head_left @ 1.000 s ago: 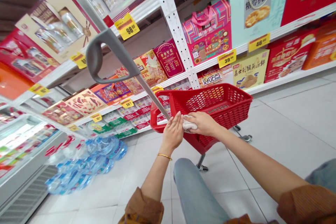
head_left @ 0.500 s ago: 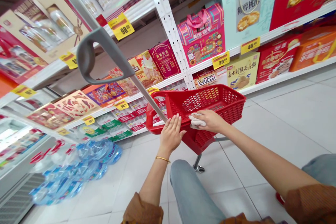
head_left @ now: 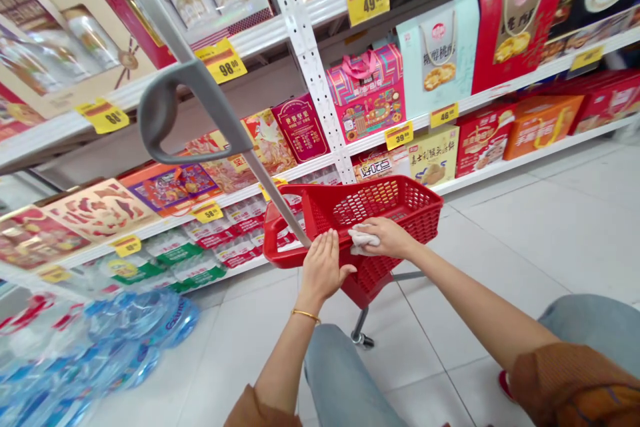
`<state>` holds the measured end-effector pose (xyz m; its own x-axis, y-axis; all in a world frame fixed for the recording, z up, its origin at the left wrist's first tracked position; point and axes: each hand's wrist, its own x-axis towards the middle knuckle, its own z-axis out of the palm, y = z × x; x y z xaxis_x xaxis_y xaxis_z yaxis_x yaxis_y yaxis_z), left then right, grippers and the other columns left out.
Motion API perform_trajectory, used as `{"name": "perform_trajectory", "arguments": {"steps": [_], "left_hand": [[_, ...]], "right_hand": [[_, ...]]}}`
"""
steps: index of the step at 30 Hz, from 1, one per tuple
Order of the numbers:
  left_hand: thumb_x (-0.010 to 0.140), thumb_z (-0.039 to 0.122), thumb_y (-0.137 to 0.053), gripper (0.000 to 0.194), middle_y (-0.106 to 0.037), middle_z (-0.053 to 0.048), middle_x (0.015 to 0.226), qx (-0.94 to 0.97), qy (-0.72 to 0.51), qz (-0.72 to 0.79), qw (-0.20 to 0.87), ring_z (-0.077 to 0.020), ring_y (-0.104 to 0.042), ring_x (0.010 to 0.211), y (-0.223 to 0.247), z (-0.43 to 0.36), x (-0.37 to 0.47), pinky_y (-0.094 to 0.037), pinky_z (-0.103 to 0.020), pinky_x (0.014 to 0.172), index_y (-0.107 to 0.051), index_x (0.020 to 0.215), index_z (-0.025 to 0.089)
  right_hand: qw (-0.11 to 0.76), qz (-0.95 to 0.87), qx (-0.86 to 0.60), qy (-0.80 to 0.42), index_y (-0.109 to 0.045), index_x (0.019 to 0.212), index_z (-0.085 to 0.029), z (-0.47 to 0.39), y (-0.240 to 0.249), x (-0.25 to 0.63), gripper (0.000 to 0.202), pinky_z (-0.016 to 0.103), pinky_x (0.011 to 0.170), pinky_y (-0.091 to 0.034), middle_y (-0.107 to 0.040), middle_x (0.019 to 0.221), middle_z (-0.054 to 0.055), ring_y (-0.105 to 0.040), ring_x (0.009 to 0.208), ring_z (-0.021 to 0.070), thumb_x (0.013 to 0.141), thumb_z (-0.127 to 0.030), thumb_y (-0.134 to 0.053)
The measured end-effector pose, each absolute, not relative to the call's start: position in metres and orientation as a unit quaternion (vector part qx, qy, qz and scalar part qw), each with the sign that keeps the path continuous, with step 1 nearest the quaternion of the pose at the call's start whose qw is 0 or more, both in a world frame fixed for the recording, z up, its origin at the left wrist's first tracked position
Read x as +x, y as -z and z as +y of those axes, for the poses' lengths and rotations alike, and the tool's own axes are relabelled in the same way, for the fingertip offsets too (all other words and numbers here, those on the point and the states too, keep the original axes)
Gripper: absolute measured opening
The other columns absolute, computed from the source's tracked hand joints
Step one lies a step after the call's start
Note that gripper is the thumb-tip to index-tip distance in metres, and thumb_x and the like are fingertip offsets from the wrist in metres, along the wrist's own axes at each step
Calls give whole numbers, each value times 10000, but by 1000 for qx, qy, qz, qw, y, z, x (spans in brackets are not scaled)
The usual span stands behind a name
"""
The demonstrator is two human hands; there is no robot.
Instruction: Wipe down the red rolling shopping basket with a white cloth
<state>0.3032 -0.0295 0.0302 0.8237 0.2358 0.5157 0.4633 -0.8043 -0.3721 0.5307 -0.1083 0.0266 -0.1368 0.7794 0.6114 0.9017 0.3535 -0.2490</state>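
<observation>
A red plastic basket cart [head_left: 415, 213] with perforated walls stands on the floor, its grey handle [head_left: 215, 110] rising on a metal pole toward the upper left. My left hand [head_left: 323, 265], with a gold bracelet at the wrist, lies with outstretched fingers on the cart's near rim, beside the foot of the pole. A crumpled white cloth [head_left: 363, 239] is held in my right hand [head_left: 387, 238], which presses it against the near rim just right of my left hand. The fingertips of my right hand are partly hidden by the cloth.
White shelves [head_left: 307, 53] with boxed goods and yellow price tags run behind the cart. Blue-tinted bottle packs [head_left: 125, 340] stand on the tiled floor [head_left: 240, 347] at the lower left. My knees are at the bottom, and a caster [head_left: 363, 340] stands under the cart.
The view has shifted, so the cart and both hands appear slightly further left and lower. Both hands stay at the near rim, with the cloth still in my right hand.
</observation>
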Motion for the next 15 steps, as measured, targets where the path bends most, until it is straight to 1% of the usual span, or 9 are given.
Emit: {"name": "perform_trajectory", "arguments": {"steps": [3, 5, 8, 11, 15], "left_hand": [[977, 629, -82, 886, -605, -262, 1299, -914, 276, -174, 243, -328, -574, 1243, -26, -27, 304, -377, -441, 1099, -507, 1337, -60], [968, 641, -65, 917, -586, -290, 1308, -909, 299, -173, 234, -344, -567, 1247, -23, -26, 306, -369, -462, 1102, -508, 1324, -78], [954, 672, -89, 931, -593, -303, 1289, -906, 316, -181, 216, -356, -560, 1253, -21, -26, 310, -358, -484, 1109, -509, 1324, -72], [946, 690, -113, 932, -588, -298, 1300, -904, 320, -194, 207, -354, -558, 1258, -22, -28, 312, -365, -483, 1107, -508, 1331, -60], [937, 708, -136, 943, -551, -300, 1346, -907, 314, -200, 199, -350, -540, 1280, -22, -31, 314, -362, -467, 1117, -522, 1324, -61]], "right_hand": [[388, -736, -548, 86, -683, 1152, -185, -105, -34, 517, 375, 327, 898, -531, -712, 1110, 95, -664, 999, 210, 788, -272, -685], [401, -739, -533, 93, -654, 1204, -182, -100, -37, 503, 444, 333, 920, -524, -695, 1156, 105, -650, 1044, 215, 777, -294, -702], [376, -747, -538, 107, -642, 1221, -185, -96, -37, 485, 450, 337, 904, -526, -672, 1218, 116, -655, 1042, 223, 802, -343, -683], [345, -741, -566, 112, -635, 1233, -194, -98, -36, 480, 441, 326, 867, -529, -678, 1215, 103, -664, 1017, 223, 817, -339, -658], [306, -738, -593, 102, -644, 1229, -218, -102, -37, 487, 444, 303, 819, -525, -687, 1197, 79, -671, 973, 211, 810, -362, -672]]}}
